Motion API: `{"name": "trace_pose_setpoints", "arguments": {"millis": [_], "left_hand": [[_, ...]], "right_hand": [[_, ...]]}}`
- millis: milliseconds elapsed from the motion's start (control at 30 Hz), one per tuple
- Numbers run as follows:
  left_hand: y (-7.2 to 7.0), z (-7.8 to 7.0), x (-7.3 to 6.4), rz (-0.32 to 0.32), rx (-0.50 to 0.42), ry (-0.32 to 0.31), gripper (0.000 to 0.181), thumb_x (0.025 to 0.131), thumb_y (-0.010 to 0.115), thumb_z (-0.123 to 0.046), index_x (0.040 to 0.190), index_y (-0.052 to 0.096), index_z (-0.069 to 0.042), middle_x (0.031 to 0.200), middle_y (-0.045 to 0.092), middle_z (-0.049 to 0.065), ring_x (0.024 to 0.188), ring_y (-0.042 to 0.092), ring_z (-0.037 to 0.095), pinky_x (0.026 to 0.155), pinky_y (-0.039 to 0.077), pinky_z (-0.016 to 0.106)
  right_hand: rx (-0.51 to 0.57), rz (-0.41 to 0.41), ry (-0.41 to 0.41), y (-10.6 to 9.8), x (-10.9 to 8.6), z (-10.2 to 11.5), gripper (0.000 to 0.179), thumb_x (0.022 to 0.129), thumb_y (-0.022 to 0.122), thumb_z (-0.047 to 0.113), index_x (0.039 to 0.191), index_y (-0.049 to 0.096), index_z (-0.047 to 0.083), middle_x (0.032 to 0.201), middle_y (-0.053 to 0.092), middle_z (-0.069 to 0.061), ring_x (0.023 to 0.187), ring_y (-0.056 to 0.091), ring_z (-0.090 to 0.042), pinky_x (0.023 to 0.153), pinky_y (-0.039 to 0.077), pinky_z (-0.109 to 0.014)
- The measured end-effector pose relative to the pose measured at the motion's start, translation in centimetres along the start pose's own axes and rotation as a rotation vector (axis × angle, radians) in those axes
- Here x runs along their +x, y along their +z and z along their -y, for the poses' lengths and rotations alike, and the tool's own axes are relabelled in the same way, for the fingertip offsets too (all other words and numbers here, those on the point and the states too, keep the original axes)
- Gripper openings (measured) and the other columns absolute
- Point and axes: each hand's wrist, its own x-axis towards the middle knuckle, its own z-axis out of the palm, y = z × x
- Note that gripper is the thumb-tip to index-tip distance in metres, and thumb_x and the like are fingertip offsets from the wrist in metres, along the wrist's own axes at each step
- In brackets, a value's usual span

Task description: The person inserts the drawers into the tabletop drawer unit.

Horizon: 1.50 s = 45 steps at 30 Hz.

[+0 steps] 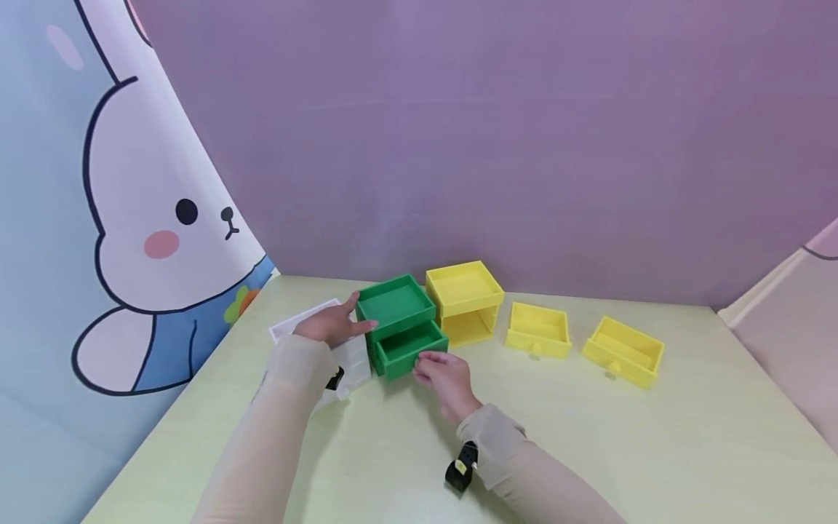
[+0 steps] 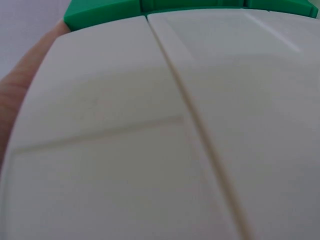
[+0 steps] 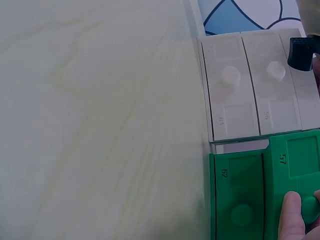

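Note:
A green drawer cabinet [image 1: 395, 302] stands between a white drawer cabinet [image 1: 353, 358] and a yellow cabinet [image 1: 463, 287]. Its upper green drawer [image 1: 411, 343], marked 57 in the right wrist view, sticks partway out; the lower green drawer [image 3: 241, 187] sits in place. My right hand [image 1: 447, 380] pinches the round knob [image 3: 310, 209] of the pulled-out drawer. My left hand [image 1: 330, 324] rests against the left side of the green cabinet, its thumb reaching over the top. White drawer fronts [image 2: 110, 185] fill most of the left wrist view and hide most of that hand.
Two loose yellow drawers, one nearer [image 1: 538, 331] and one farther right [image 1: 624, 352], lie on the pale table [image 1: 694, 437]. The yellow cabinet has an opening without a drawer. A purple backdrop [image 1: 491, 145] rises behind, with a rabbit-print cloth [image 1: 150, 182] at the left.

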Motion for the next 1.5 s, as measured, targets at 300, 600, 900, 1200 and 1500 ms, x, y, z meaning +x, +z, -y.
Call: {"name": "trace_pose_setpoints", "arguments": {"millis": [300,600,900,1200,1500], "left_hand": [[0.2,-0.3,-0.3,0.003,-0.022,-0.009,0.087,0.093,0.051,-0.056,0.156,0.005,-0.017,0.150,0.032,0.022,0.129,0.042,0.040,0.100,0.038,0.055],[0.0,-0.5,-0.3,-0.010,-0.001,0.019,0.086,0.093,0.050,-0.056,0.155,0.006,-0.016,0.150,0.034,0.021,0.127,0.044,0.039,0.099,0.039,0.055],[0.0,-0.3,-0.2,-0.012,0.019,0.024,0.087,0.093,0.050,-0.057,0.155,0.006,-0.015,0.150,0.034,0.021,0.127,0.045,0.039,0.099,0.039,0.053],[-0.1,0.0,0.1,-0.034,0.049,0.032,0.087,0.093,0.049,-0.059,0.155,0.008,-0.014,0.149,0.035,0.022,0.125,0.046,0.039,0.097,0.041,0.053],[0.0,-0.1,-0.3,-0.034,0.052,0.028,0.086,0.093,0.049,-0.057,0.155,0.009,-0.013,0.150,0.034,0.021,0.130,0.041,0.040,0.098,0.040,0.054]], "right_hand": [[0.011,-0.017,0.015,0.6,0.8,0.1,0.024,0.082,0.059,-0.010,0.104,0.061,-0.017,0.081,0.067,-0.010,0.075,0.066,-0.018,0.080,0.055,-0.037],[-0.041,-0.006,0.017,1.1,2.3,0.3,0.022,0.085,0.059,-0.007,0.106,0.062,-0.015,0.089,0.068,-0.015,0.082,0.067,-0.023,0.081,0.054,-0.037],[-0.048,0.018,-0.001,1.4,2.9,0.2,0.021,0.086,0.061,-0.006,0.105,0.063,-0.015,0.089,0.069,-0.018,0.077,0.067,-0.020,0.080,0.054,-0.039],[-0.067,0.014,0.008,1.9,3.4,0.3,0.019,0.086,0.061,-0.005,0.103,0.064,-0.012,0.088,0.069,-0.017,0.074,0.067,-0.020,0.078,0.055,-0.039],[-0.084,0.060,0.025,1.7,3.9,0.2,0.021,0.086,0.063,-0.002,0.105,0.064,-0.012,0.086,0.069,-0.018,0.064,0.065,-0.013,0.074,0.056,-0.038]]}}
